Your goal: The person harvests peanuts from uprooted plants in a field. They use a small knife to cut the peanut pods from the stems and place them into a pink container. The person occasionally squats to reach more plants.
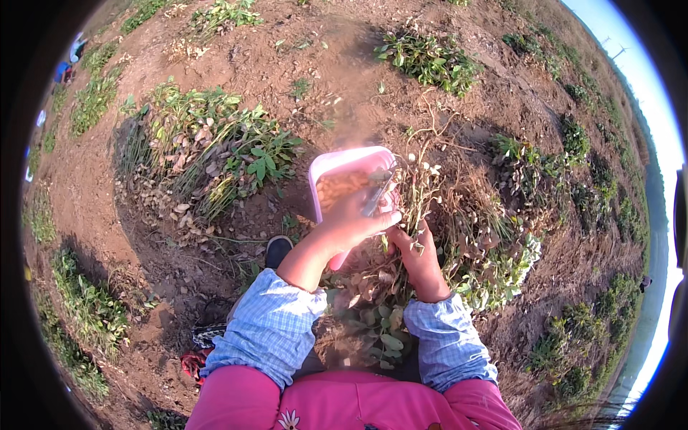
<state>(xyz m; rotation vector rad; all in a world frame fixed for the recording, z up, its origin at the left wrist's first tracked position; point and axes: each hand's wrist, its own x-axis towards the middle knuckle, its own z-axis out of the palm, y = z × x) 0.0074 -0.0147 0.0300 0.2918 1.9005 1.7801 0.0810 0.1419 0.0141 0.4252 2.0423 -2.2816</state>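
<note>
My right hand (pixel 422 260) is closed around the stems of a pulled peanut plant (pixel 418 196). Its roots and pale pods point away from me, and its leaves hang down between my forearms. My left hand (pixel 349 217) reaches over a pink plastic basin (pixel 321 201), its thumb beside the stems. A grey, flat, blurred object (pixel 376 200) shows at the left fingers; I cannot tell what it is or whether they grip it. Pinkish-tan peanut pods (pixel 341 188) lie inside the basin, partly hidden by that hand.
A heap of peanut plants (pixel 207 150) lies left of the basin, another (pixel 478 242) close on the right. Further plants (pixel 430 62) dot the brown soil (pixel 279 64). My dark shoe (pixel 279 250) is near the basin. Red cloth (pixel 193 365) lies by my left side. People (pixel 64 71) are far left.
</note>
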